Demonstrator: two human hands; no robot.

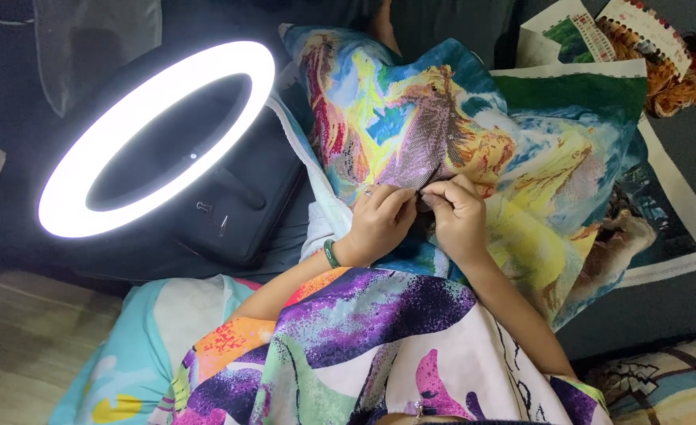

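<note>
The colourful embroidery cloth (474, 134) lies over the lap, beside the ring lamp (155, 138). The left hand (379, 224) pinches the cloth, and the right hand (458, 212) pinches a dark thread (433, 176), probably with a needle. It is better to pull the thread slowly and straight, keeping the cloth flat, so that no knot forms.

At the far right lies a white rectangular printed chart card (647, 31), tilted, with rows of small coloured squares along it and a reddish edge; it rests partly over a bundle of orange and brown threads (682, 79). Just left of it lies a white paper sheet (564, 31) bearing a small green pattern picture. No screens or packages show.
</note>
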